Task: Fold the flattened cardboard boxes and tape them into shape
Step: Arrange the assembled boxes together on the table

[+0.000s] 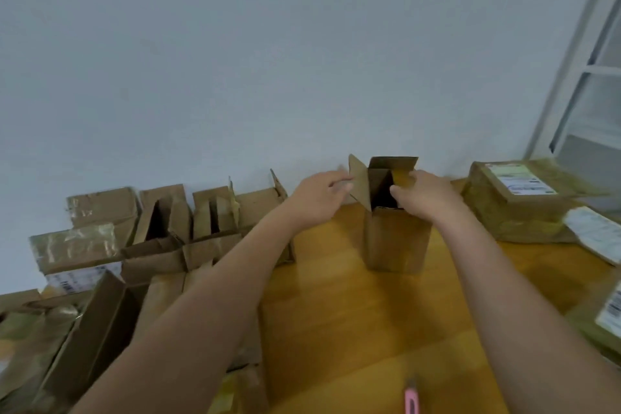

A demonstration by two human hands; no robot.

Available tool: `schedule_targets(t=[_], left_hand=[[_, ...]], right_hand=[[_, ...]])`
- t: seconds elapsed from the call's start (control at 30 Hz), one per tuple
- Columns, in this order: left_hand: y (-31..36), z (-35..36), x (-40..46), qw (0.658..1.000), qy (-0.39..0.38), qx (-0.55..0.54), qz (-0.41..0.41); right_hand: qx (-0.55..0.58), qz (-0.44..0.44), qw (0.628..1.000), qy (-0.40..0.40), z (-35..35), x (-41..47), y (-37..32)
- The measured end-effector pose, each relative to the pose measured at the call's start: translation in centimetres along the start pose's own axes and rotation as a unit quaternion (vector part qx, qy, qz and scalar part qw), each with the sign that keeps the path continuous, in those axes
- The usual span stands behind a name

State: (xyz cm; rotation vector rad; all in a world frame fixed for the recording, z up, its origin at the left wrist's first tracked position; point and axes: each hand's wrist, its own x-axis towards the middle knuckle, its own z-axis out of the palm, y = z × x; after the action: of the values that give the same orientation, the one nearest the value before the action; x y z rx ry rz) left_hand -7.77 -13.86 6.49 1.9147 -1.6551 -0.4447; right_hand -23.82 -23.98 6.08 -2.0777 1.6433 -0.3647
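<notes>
Plain pale wall behind a wooden table (336, 312); window frame (584, 77) at far right.

Left: a pile of cardboard boxes (134, 239), some taped, some with flaps gaping, pushed toward the wall, probably to keep the middle free for work.

Centre: the left hand (319, 193) pinches the left flap (359, 181) of a small upright box (396, 239), holding it swung outward. Likely reason: to keep the opening clear while the other flaps go in. The box stands on the table, well forward of the wall.

The right hand (423, 197) curls over the right rim, thumb at the opening, steadying the box; fingertips are hidden behind the card.

Near edge: a pink knife (411, 400), within reach for cutting tape.

Right: a taped parcel (517, 202) with a label, set aside. No tape roll visible.
</notes>
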Motion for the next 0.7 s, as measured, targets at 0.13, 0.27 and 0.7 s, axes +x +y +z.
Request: schedule_targets(t=[0.13,0.27,0.7], left_hand=[[1.3,2.8,1.4,0.997,-0.018,-0.051,-0.055],[1.3,2.3,1.0,0.995,0.029,-0.022,-0.097],[-1.1,-1.3,-1.3,0.976,0.087,0.033,-0.196]], right_hand=[[0.216,-0.006,0.972,-0.096,0.2,-0.5,3.2],[0.245,-0.067,0.965,-0.061,1.3,0.3,2.7],[0.328,-0.159,0.923,-0.121,4.8,-2.0,-1.2]])
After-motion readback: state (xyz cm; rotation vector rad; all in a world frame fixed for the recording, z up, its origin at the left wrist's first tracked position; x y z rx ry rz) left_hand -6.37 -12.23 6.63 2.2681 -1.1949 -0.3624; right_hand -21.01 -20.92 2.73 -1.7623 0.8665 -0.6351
